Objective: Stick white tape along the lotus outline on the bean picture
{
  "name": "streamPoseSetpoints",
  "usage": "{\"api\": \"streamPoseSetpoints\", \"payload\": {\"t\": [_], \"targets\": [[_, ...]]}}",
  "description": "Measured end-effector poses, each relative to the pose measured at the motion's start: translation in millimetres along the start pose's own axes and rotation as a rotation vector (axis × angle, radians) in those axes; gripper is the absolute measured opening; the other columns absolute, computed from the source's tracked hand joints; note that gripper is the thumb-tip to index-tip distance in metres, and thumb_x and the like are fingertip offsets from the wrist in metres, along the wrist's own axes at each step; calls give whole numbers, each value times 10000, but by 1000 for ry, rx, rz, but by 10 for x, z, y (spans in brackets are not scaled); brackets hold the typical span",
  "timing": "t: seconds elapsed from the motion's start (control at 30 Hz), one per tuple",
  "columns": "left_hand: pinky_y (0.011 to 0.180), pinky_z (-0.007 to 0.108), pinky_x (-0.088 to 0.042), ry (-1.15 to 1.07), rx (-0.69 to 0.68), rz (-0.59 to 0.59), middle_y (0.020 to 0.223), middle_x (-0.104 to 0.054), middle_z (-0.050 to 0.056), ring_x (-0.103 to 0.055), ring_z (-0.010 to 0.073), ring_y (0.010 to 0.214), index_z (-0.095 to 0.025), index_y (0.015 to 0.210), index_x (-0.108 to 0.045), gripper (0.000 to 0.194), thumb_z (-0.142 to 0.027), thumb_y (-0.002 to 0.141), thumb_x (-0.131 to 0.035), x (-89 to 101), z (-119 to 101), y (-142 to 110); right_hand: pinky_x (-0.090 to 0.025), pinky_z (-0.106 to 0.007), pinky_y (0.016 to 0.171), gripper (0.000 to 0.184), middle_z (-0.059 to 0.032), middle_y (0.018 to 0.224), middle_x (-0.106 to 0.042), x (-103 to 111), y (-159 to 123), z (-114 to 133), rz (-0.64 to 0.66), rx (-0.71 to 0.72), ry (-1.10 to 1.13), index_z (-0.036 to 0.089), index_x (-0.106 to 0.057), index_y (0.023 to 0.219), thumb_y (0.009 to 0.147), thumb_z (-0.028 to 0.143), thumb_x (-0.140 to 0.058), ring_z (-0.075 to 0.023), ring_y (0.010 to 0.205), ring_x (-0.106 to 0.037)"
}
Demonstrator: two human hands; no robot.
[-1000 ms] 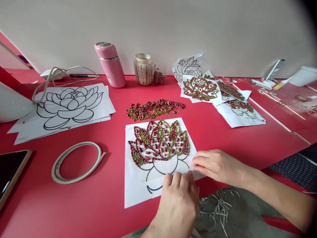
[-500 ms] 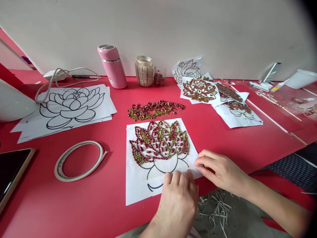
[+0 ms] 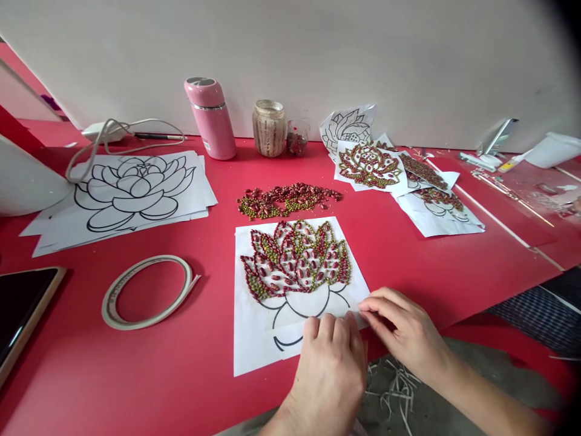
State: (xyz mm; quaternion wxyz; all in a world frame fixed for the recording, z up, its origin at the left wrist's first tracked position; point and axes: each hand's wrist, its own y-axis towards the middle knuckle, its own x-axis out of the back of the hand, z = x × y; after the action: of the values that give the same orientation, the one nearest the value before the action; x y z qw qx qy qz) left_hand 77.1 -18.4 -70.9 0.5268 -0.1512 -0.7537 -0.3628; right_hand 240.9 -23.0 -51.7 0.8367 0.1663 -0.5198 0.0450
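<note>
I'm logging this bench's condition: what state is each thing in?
Pink metal flask: lid on, standing.
Ribbed glass jar: lidless, standing.
Small clear cup: open, partly filled.
Round white tape roll: flat, end loose.
Central white paper lotus sheet: upper petals beaned, lower petals bare.
White paper line drawings: stacked unevenly, beanless.
Rectangular pale-edged device: screen dark.

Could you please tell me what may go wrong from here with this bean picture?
If the left hand or the right hand tugs the sheet sharply, some beans on its drawing could shift or come loose. The loose bean pile lies just beyond the sheet's far edge, so a push that way might scatter it.
</note>
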Motion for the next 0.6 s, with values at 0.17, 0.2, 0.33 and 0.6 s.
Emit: {"api": "streamPoseSetpoints", "payload": {"t": [0.17,0.2,0.33,0.6], "targets": [[584,330,-362,8,9,-13,771,-521,22,-458,156,678,-68,1097,-517,353,-191,766,-539,-16,-10,10,-434,-278,656,104,-26,801,-526,3,4,32,68,-64,16,194,-501,864,893,164,-406,-149,731,-527],[580,328,-359,9,9,-20,767,-520,22,-456,156,673,-65,1090,-521,348,-191,766,-536,-22,-13,10,-428,-278,642,105,-22,785,-515,2,5,40,85,-75,13,193,-491,848,892,163,-400,-149,716,-518],[573,323,-354,15,6,-29,770,-521,27,-451,152,665,-58,1072,-528,329,-177,766,-525,-36,-17,4,-418,-286,621,126,-19,757,-495,-18,-3,60,111,-106,5,196,-439,780,887,156,-385,-158,692,-495],[571,325,-355,20,2,-23,767,-518,28,-456,156,667,-57,1071,-532,328,-178,766,-521,-22,-12,5,-429,-293,664,97,-34,811,-509,-21,-2,75,89,-124,50,194,-463,832,889,169,-389,-170,756,-511]]}}
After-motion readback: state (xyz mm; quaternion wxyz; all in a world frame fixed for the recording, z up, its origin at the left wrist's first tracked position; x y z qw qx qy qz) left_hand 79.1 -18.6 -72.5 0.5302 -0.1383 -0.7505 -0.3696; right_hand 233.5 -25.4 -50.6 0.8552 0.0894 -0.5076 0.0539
